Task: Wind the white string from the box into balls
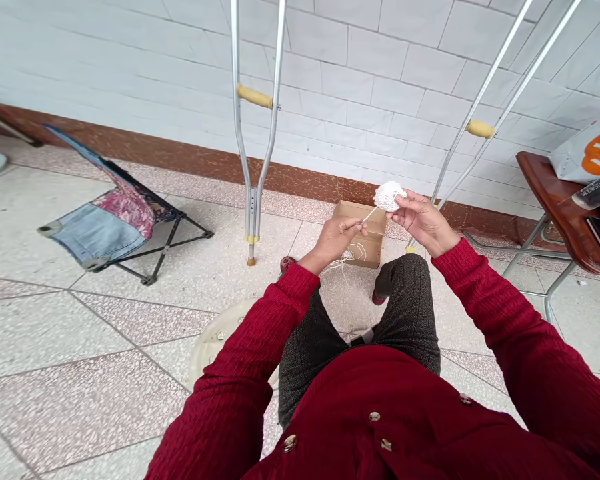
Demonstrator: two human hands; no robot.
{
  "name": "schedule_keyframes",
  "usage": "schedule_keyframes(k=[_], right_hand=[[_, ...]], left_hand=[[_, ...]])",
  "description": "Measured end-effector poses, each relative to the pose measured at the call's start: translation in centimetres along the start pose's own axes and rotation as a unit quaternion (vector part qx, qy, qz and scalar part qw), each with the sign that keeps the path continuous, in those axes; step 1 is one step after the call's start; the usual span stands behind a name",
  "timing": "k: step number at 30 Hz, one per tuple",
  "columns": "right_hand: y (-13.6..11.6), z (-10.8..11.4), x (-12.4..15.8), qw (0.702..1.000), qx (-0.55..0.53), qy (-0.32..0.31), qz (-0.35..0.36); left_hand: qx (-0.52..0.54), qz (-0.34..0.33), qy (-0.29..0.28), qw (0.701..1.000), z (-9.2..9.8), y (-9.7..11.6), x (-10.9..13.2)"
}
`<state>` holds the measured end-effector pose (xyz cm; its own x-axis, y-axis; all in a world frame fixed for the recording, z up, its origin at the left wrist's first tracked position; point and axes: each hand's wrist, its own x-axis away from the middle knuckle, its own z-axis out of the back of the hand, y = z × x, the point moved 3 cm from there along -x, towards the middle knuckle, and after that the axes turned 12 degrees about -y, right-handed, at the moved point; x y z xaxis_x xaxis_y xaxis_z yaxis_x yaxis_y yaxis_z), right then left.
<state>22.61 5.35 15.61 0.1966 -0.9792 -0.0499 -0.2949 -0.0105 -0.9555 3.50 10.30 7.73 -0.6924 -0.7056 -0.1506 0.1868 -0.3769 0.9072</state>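
My right hand (416, 217) is closed on a ball of white string (389, 197), held up at its lower right side. From the ball a taut length of string (371, 215) runs down to the left, pinched between the fingers of my left hand (339, 239). Below both hands an open cardboard box (375, 243) rests on the floor, partly hidden by my left hand. Loose loops of string (356, 253) lie in the box and trail over its near edge to the floor.
Two metal crutches (254, 200) with yellow grips lean against the tiled wall (325, 87), one at each side of the box. A folding chair (110, 213) stands at the left. At the right a brown wooden surface (545, 193) holds a white bag (580, 150).
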Motion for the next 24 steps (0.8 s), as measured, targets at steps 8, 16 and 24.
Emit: schedule_keyframes(k=[8,16,24], right_hand=[[-0.5,-0.7,0.1,1.0,0.004,0.0,-0.006],[-0.7,-2.5,-0.1,0.997,0.054,-0.05,-0.021],[-0.9,-0.6,-0.6,0.999,0.05,0.016,0.009]], left_hand=[[-0.04,0.02,-0.076,0.996,-0.6,-2.9,-0.2],[0.102,-0.031,0.062,0.992,-0.1,2.0,-1.6],[0.031,-0.007,-0.026,0.999,-1.8,1.5,0.7]])
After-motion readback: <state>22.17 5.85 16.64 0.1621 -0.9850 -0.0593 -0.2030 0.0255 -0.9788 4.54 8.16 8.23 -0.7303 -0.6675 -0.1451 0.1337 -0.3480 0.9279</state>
